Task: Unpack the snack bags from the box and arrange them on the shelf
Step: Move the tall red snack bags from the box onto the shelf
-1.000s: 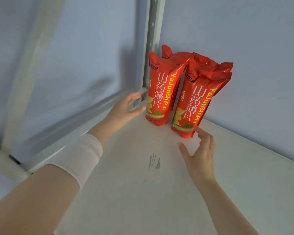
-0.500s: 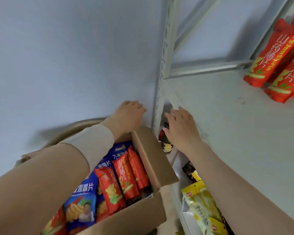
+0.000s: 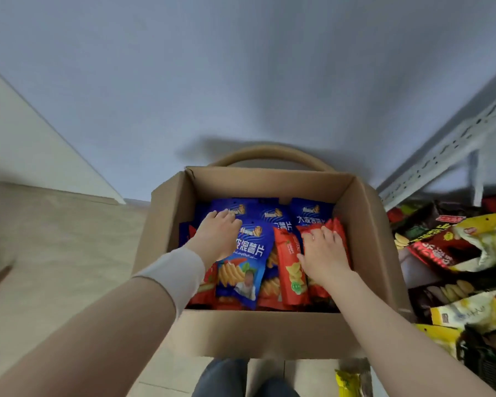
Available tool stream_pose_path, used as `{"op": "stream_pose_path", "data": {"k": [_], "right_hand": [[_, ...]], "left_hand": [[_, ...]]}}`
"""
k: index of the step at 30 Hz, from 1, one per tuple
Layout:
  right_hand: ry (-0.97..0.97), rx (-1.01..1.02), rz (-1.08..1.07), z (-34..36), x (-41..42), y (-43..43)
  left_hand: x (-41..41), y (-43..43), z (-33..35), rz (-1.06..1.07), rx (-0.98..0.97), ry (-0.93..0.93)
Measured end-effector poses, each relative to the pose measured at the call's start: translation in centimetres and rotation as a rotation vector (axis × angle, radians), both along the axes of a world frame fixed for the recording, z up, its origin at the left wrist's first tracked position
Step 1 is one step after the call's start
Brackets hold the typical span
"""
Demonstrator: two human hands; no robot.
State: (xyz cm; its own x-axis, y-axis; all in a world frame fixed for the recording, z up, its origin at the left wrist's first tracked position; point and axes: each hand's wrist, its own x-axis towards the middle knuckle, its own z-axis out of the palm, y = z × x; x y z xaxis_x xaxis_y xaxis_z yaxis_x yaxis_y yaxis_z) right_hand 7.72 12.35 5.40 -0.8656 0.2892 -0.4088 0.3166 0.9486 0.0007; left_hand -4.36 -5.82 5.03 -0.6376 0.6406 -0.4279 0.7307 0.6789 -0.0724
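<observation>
- Red bags (image 3: 291,265), lying lengthwise front-to-back by the box (image 3: 269,179)'s right wall, are covered by the spread right hand (image 3: 324,253).
- Blue bags (image 3: 251,253) are touched by the left hand (image 3: 216,234); its grip cannot be told.

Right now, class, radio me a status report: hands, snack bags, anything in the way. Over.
Left grip resting on blue bags, right grip flat on red bags. Bags all in box, none lifted. Nothing in the way.
</observation>
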Motion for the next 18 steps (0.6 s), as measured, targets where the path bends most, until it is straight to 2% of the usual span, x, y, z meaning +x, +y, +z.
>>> {"op": "stream_pose_path", "data": {"k": [3, 6, 13, 18], "right_hand": [[-0.075, -0.038, -0.047, -3.3, -0.8, -1.7], [-0.114, -0.141, -0.193, -6.5, -0.4, -2.9], [-0.085, -0.458, -0.837, -12.9, -0.4, -1.9], [-0.138, -0.462, -0.847, -16.1, -0.3, -1.6]], "left_hand": [[-0.5, -2.7, -3.4, 0.159, 0.023, -0.118], [0.1, -4.5, -6.5, 0.503, 0.162, -0.223], [1.1, -4.3, -12.3, 1.306, 0.286, -0.474], [1.8, -4.3, -15.1, 1.413, 0.198, -0.382]]}}
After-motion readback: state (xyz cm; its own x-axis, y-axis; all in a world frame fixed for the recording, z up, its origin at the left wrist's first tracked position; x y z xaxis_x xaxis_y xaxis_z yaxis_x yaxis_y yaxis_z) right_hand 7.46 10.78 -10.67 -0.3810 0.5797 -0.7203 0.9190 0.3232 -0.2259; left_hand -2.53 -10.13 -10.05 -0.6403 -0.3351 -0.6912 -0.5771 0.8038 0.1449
